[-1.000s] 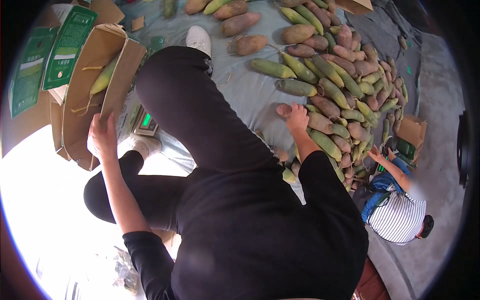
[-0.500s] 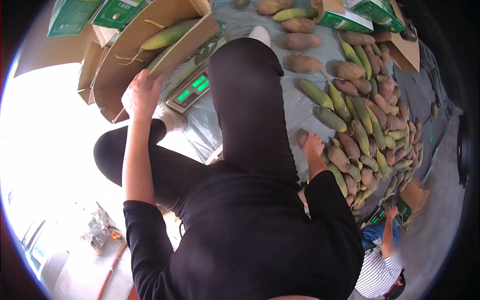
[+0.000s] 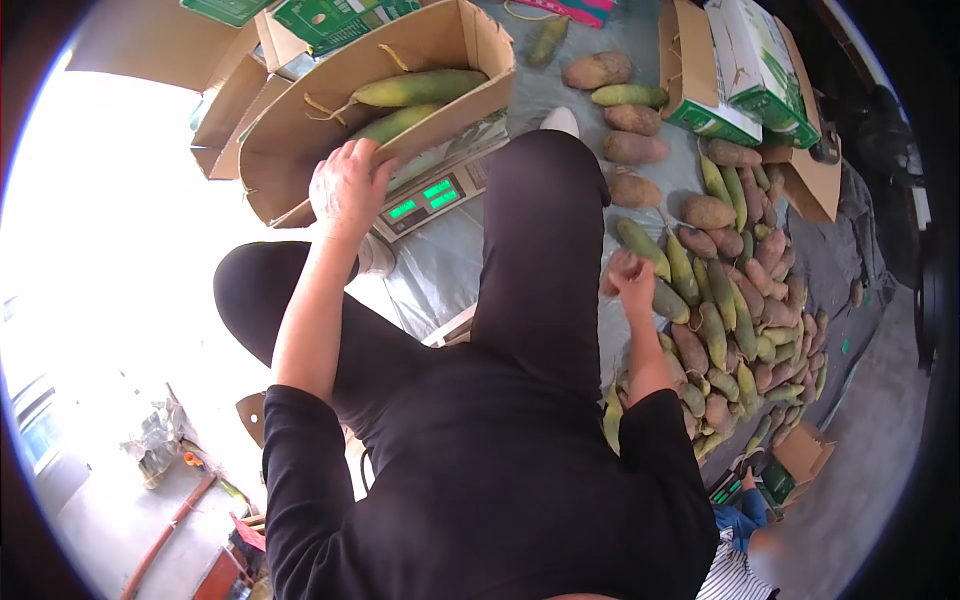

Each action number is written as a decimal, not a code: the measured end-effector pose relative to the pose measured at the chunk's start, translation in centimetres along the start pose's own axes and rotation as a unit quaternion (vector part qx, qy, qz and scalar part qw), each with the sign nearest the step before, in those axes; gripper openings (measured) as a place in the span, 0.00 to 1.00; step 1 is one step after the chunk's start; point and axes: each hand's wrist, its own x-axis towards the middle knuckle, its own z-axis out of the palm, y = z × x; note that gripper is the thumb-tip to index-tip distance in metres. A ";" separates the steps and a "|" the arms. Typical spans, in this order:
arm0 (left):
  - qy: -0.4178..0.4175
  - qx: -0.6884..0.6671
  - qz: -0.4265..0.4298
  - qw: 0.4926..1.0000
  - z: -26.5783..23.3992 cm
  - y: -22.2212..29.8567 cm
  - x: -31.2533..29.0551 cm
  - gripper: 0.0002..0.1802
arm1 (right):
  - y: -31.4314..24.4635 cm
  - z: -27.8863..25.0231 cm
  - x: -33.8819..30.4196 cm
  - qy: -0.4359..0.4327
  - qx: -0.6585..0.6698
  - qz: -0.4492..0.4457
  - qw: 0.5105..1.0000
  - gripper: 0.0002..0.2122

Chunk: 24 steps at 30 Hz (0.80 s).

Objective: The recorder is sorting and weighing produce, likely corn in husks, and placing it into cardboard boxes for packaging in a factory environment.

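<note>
My left hand is at the near wall of an open cardboard box, its fingers bent over the edge. Inside lie two long green radishes. Under the box is a scale, its green-lit display facing me. My right hand is closed round a reddish-brown root vegetable, lifted beside my right knee. Close by, several green radishes lie at the edge of a large heap of reddish roots.
Green-and-white cartons stand at the far right, and another green carton at the far left. Several loose roots lie in a row on plastic sheeting. At the lower right, another person sits by a second scale.
My right hand has come up off the sheet and forward with the reddish-brown root vegetable. My left hand stays at the box edge. The whole view has shifted.
</note>
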 end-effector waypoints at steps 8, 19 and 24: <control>0.052 -0.091 0.047 0.993 -0.3 -0.9 -0.8 0.11 | -25.3 -4.4 6.1 0.017 0.280 -0.187 0.941 0.30; 0.088 -0.143 0.065 0.984 -1.6 -0.8 -0.8 0.09 | -45.7 3.5 2.4 -0.230 0.378 -0.262 0.858 0.14; 0.107 -0.149 0.059 0.981 -1.9 -0.5 -0.7 0.07 | -39.6 2.4 6.6 -0.196 0.243 -0.255 0.915 0.16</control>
